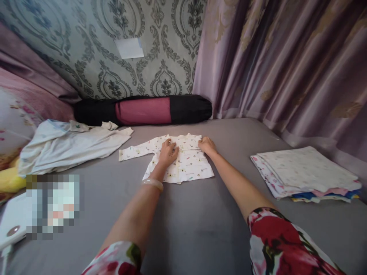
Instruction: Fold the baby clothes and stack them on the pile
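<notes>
A small white printed baby shirt (pixel 186 164) lies flat on the grey bed sheet (pixel 189 221), its left sleeve stretched out to the side. My left hand (pixel 168 152) rests flat on the shirt's chest, fingers spread, a pale bangle on the wrist. At the shirt's upper right edge, near the shoulder, my right hand (pixel 207 145) has its fingers curled onto the cloth. The right sleeve of the shirt appears to be folded in under that hand.
A stack of folded printed cloths (pixel 306 173) sits at the right. A heap of loose white garments (pixel 71 143) lies at the left. A black and maroon bolster (pixel 143 110) runs along the wall. Curtains (pixel 286 65) hang at the right. A white device (pixel 11 225) lies at the near left.
</notes>
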Motion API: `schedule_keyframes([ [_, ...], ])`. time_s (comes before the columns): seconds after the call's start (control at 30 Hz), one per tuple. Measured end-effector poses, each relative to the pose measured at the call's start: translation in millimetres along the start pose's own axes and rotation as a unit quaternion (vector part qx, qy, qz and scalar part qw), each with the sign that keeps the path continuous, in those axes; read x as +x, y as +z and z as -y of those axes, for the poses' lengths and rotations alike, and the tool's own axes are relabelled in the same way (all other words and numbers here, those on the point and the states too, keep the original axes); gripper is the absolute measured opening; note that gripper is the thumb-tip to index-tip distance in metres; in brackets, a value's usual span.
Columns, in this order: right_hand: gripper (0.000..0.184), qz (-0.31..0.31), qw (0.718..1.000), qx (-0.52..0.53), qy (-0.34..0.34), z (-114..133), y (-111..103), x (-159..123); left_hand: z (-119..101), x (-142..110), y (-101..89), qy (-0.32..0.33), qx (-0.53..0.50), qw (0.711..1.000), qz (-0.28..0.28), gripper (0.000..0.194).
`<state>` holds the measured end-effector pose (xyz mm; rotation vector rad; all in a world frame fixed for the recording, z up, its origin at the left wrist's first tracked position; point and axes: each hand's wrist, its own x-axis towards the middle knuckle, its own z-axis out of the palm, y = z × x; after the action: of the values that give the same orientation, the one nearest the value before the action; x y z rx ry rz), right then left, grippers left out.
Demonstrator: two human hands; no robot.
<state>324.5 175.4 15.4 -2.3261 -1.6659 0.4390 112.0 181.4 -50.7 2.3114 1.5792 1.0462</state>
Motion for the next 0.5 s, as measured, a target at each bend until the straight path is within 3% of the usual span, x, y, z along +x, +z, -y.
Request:
schedule_keyframes([
  [0.13,0.036,-0.064,0.997,-0.029,-0.037,3.8,12.6,-15.3,1.1,-0.4,-0.4,0.005,-0.006,1.000,0.001,0.028],
  [0.3,0.036,-0.091,0.989,-0.075,-0.084,-3.5,23.7,-21.0,3.2,-0.5,1.3,0.005,-0.007,1.000,0.003,0.027],
  [0.5,0.038,-0.113,0.990,-0.069,-0.051,-7.7,20.9,-19.6,2.3,-0.6,2.8,0.003,-0.017,1.000,-0.014,0.025],
])
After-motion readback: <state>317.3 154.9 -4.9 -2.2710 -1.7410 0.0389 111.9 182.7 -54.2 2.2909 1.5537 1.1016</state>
